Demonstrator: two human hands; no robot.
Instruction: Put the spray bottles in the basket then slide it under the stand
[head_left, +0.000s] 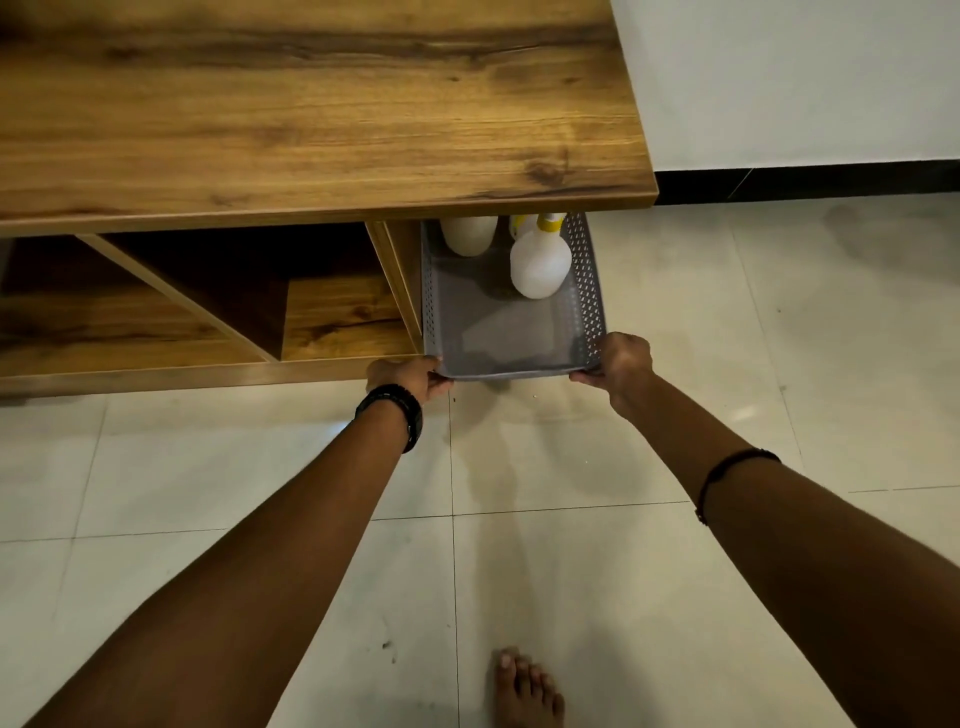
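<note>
A grey perforated basket (589, 280) sits on the floor at the right end of the wooden stand (311, 130), its far half under the overhanging top. Inside it stand white spray bottles: one with a yellow cap (540, 260) near the right wall and another (469, 235) further back, its top hidden by the stand. A third yellow-capped one (519, 223) shows only partly behind them. My left hand (408, 376) grips the basket's near left corner. At the near right corner my right hand (621, 364) holds the rim.
The stand has open wooden compartments (332, 312) left of the basket. White tiled floor (519, 519) spreads in front, and my bare foot (524, 688) stands on it. A white wall with a black skirting (805, 179) runs behind on the right.
</note>
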